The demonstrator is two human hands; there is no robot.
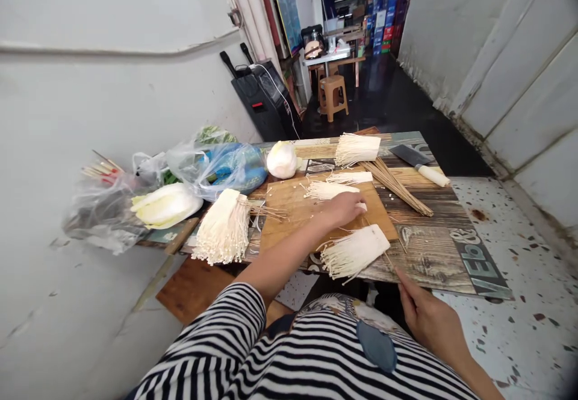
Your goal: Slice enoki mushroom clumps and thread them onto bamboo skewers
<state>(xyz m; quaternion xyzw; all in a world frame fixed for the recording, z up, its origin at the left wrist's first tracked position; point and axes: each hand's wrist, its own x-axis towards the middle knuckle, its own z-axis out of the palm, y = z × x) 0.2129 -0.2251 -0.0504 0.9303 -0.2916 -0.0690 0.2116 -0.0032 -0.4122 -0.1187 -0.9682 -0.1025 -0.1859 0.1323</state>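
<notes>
My left hand [344, 208] is closed on a small piece of enoki mushroom at the right part of the wooden cutting board [289, 213]. Just beyond it on the board lie two flat enoki portions [332, 190]. My right hand [427, 309], at the table's front edge, pinches a thin wooden skewer [389, 260]. The skewer's far end meets a flat enoki bunch [356, 250] at the board's near corner. A pile of skewered enoki [223, 226] rests left of the board. Loose skewers [400, 189] lie to the right of it.
A cleaver [413, 156] and another enoki bunch [359, 148] lie at the back right. On the left are a cabbage half [167, 205], a round white vegetable [282, 160] and plastic bags [235, 168]. A black speaker [266, 102] stands behind the table.
</notes>
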